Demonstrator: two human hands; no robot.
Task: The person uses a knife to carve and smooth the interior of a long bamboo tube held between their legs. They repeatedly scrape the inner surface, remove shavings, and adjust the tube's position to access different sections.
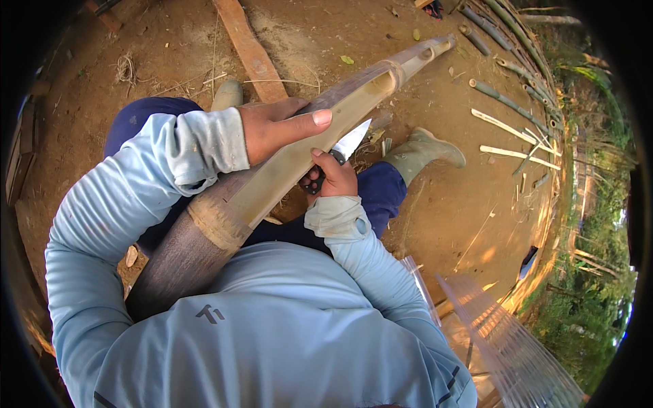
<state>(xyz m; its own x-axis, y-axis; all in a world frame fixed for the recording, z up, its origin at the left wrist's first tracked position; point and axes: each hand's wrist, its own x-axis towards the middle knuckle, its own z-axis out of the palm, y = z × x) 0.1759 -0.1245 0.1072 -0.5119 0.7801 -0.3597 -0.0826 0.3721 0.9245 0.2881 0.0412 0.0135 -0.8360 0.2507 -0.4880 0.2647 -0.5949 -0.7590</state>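
A thick bamboo pole [266,185] slants across my lap, from my left side up to the far right. A long opening is cut along it, showing the pale inner wall between the nodes. My left hand [279,129] grips the pole around its middle, thumb on the cut edge and the other fingers mostly hidden. Under the pole's right side, my right hand [338,178] is closed around the black handle of a knife [352,140]. Its shiny blade points up and away, close beside the pole's edge; whether it touches cannot be made out.
A reddish wooden plank [253,51] lies on the dirt ground ahead. Cut bamboo lengths [507,97] and pale split strips [520,156] lie to the right. My rubber boots [430,151] flank the pole. A clear corrugated sheet [503,333] stands at lower right.
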